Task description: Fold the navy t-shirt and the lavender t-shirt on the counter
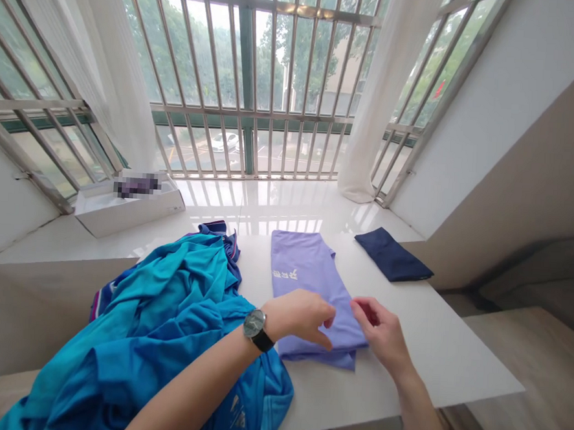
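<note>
A light purple T-shirt point(304, 258) with white lettering lies folded lengthwise on the white tabletop. My left hand point(303, 316), with a black-strapped watch point(255, 324) on its wrist, is over the lower part of the shirt. Its thumb and bent fingers are apart, with nothing between them. At the shirt's right edge, my right hand point(380, 328) has its thumb and fingers pinched together on the fabric; the fingertips partly hide the grip. To the left, a loose heap of blue and teal clothes point(164, 318) reaches under my left forearm.
A folded navy cloth point(394, 255) lies at the right of the white table point(435, 341). At the back left, a white box point(126, 208) holds a blurred dark item. White curtains point(365, 116) hang before a barred window point(271, 78). The table's front edge is near me.
</note>
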`<state>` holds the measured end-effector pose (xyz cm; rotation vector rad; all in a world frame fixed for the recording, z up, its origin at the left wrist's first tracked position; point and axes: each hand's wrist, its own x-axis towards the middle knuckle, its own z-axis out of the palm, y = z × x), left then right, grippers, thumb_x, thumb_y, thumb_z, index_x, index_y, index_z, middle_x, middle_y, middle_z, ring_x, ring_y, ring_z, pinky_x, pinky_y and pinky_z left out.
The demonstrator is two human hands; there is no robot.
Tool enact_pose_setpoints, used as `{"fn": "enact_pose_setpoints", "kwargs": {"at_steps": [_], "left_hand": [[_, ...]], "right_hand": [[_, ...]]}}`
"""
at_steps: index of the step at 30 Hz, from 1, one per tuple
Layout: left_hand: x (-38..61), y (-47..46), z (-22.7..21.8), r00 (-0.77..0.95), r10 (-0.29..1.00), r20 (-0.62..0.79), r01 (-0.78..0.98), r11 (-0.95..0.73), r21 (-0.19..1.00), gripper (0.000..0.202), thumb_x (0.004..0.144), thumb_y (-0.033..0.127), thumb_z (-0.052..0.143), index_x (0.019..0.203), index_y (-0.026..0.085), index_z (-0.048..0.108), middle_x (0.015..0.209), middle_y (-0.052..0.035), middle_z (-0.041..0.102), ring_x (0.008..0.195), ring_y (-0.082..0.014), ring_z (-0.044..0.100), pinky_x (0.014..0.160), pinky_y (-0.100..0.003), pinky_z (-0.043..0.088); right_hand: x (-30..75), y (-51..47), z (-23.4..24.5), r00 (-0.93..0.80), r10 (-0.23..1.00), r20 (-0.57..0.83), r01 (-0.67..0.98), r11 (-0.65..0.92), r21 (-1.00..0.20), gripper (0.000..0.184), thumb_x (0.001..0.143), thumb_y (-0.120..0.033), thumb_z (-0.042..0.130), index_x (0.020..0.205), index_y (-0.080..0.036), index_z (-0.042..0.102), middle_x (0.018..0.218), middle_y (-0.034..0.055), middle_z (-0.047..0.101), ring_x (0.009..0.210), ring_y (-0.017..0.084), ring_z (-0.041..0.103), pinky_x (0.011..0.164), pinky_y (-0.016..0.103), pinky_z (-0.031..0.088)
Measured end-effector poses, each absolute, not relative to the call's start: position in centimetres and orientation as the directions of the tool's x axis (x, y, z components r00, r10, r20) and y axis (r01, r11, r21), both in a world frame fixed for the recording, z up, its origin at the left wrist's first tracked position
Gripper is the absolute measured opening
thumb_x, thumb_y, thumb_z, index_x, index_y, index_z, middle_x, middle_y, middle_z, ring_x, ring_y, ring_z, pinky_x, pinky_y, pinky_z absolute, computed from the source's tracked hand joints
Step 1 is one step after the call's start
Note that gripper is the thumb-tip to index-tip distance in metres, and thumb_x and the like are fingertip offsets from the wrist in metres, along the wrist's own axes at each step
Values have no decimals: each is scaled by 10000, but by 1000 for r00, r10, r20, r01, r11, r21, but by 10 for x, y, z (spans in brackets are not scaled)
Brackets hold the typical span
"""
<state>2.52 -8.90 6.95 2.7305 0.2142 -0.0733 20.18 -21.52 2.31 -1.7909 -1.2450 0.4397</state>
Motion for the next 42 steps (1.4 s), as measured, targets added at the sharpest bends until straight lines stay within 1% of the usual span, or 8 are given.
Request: {"fn": "enact_pose_setpoints", "kwargs": {"at_steps": [6,13,21,24,27,31,36,42], "left_hand": [[35,-108,50,975,156,-155,200,-923,330,437,626,559,797,868,208,701,800,-96,707,705,-259,661,623,-312,473],[33,-110,55,974,139,-179,185,-945,269,347,735,442,724,944,166,712,886,-139,707,777,-309,667,656,-375,491],[33,-94,54,973,142,-180,183,-954,238,200,811,312,557,875,184,697,849,-70,713,727,-221,638,631,-301,475],[34,-87,50,974,155,-167,193,-951,244,192,827,303,536,853,186,686,831,-65,704,729,-201,636,621,-271,469],[33,-81,48,974,154,-164,195,-942,274,235,841,294,528,1017,211,660,833,-43,693,741,-188,633,624,-252,463],[30,-78,52,979,174,-106,199,-930,308,475,848,240,508,1321,232,466,823,-13,666,724,-180,618,635,-250,452],[27,-77,58,984,134,-118,164,-938,305,292,852,167,487,1114,230,598,873,-17,672,723,-168,594,621,-251,418],[25,-80,66,967,97,-237,176,-923,342,257,780,133,517,907,213,726,865,-19,718,695,-150,572,556,-234,381]], "right_hand": [[170,-272,-5,570,805,166,483,-165,-860,352,873,-553,529,864,-227,660,737,51,652,615,190,551,584,297,482],[166,-276,-11,612,772,172,431,-142,-891,370,877,-557,537,844,-209,658,702,34,636,638,185,588,614,274,501],[164,-277,-14,321,880,349,650,63,-757,171,894,-358,599,838,-217,678,738,23,630,577,140,514,520,257,442],[165,-276,-14,213,899,382,732,112,-672,136,868,-308,636,958,-231,702,890,52,648,703,163,591,620,278,510],[167,-276,-14,119,918,379,783,148,-604,202,832,-286,677,1027,-245,708,1013,73,629,927,216,626,809,328,544],[161,-274,-9,42,916,398,834,187,-519,227,819,-254,684,1045,-241,703,1033,84,619,957,237,610,823,363,543],[132,-255,-6,-72,893,444,879,267,-394,257,812,-238,702,1068,-222,681,1050,96,648,970,265,593,847,423,508],[122,-240,-12,-154,882,445,867,337,-366,118,897,-190,609,986,-227,676,973,67,691,940,243,606,822,419,483]]}}
